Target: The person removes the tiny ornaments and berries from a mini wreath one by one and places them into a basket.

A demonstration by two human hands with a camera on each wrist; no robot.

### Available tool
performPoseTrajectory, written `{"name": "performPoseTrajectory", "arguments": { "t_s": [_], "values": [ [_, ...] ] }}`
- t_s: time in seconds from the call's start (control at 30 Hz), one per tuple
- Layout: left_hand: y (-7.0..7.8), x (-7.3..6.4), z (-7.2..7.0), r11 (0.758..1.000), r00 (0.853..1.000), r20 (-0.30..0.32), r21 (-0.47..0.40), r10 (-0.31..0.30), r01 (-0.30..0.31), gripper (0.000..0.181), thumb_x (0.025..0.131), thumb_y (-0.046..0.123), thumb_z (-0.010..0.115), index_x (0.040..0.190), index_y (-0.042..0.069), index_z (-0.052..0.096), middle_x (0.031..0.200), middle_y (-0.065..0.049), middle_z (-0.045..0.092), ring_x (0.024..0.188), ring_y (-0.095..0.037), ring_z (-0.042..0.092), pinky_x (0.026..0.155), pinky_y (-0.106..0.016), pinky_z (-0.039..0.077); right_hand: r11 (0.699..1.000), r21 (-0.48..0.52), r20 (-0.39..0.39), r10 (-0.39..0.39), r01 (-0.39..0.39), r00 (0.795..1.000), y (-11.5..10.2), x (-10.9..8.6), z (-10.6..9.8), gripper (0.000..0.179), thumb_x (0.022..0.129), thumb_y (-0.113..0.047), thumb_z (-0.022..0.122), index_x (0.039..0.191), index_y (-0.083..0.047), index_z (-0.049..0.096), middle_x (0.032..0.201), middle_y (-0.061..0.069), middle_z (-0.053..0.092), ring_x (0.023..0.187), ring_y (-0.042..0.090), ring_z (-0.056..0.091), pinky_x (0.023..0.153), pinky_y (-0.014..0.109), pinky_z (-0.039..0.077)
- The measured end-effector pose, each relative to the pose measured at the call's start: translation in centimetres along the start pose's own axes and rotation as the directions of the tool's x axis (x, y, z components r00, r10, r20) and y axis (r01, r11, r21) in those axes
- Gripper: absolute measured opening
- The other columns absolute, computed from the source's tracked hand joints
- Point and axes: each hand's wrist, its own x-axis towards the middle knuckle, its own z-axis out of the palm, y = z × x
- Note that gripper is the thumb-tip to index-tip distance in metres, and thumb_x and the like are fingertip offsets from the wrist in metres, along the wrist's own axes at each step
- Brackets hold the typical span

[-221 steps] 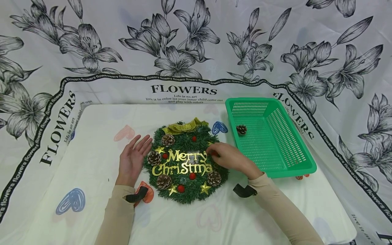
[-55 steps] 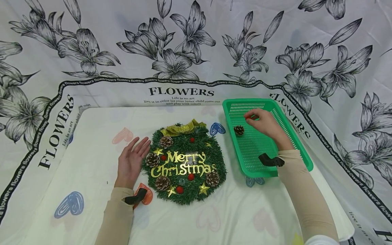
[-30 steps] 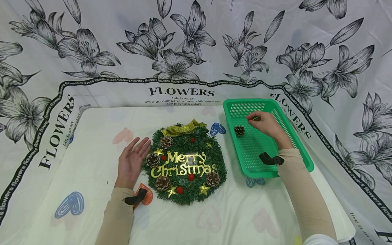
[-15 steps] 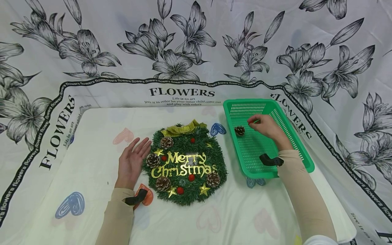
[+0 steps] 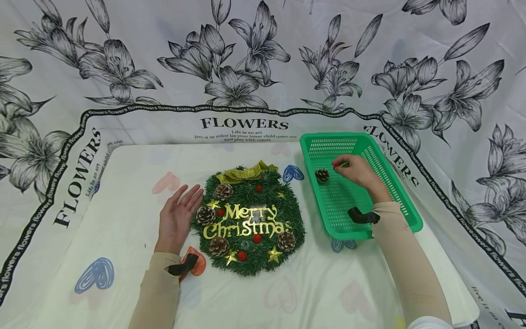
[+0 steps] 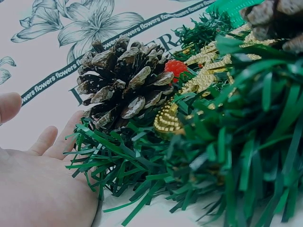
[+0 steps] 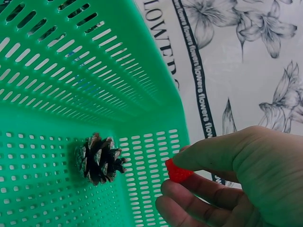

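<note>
Over the green basket (image 5: 341, 205), my right hand (image 5: 358, 171) pinches a bumpy red berry (image 7: 179, 171); a pine cone (image 5: 322, 175) lies inside the basket, near its left wall. Left of the basket, the wreath (image 5: 248, 197) lies on the worktop (image 5: 127, 201), and farther left my left hand (image 5: 176, 218) is loosely spread beside the wreath.

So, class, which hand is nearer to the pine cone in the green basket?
Right: the right hand pinches a red berry close to the pine cone; the left hand is farther off, beside the wreath.
</note>
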Motion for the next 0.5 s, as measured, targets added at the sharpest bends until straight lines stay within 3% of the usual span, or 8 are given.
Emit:
{"name": "performPoseTrajectory", "arguments": {
  "t_s": [0.2, 0.5],
  "values": [
    [0.03, 0.0, -0.08, 1.0, 1.0, 0.003, 0.007, 0.002, -0.002, 0.062, 0.112, 0.035, 0.033, 0.163, 0.007, 0.01, 0.169, -0.022, 0.018, 0.157, -0.035, 0.024, 0.132, -0.043, 0.027, 1.0, -0.009, -0.005, -0.017, 0.017, 1.0, -0.12, 0.05, 0.07, 0.034, 0.105, -0.019, 0.054, 0.133, -0.002, 0.062, 0.137, 0.024, 0.06, 0.123, 0.041, 0.059, 0.094, 0.053, 0.058],
    [-0.11, 0.13, -0.2, 1.0, 1.0, -0.007, 0.028, 0.009, -0.009, 0.062, 0.112, 0.035, 0.034, 0.163, 0.007, 0.012, 0.161, -0.015, 0.039, 0.153, -0.031, 0.034, 0.13, -0.042, 0.031, 1.0, 0.009, 0.003, -0.021, 0.021, 1.0, -0.68, -0.12, -0.19, 0.035, 0.105, -0.017, 0.054, 0.136, -0.002, 0.06, 0.139, 0.023, 0.058, 0.125, 0.04, 0.058, 0.096, 0.055, 0.056]
  ]
}}
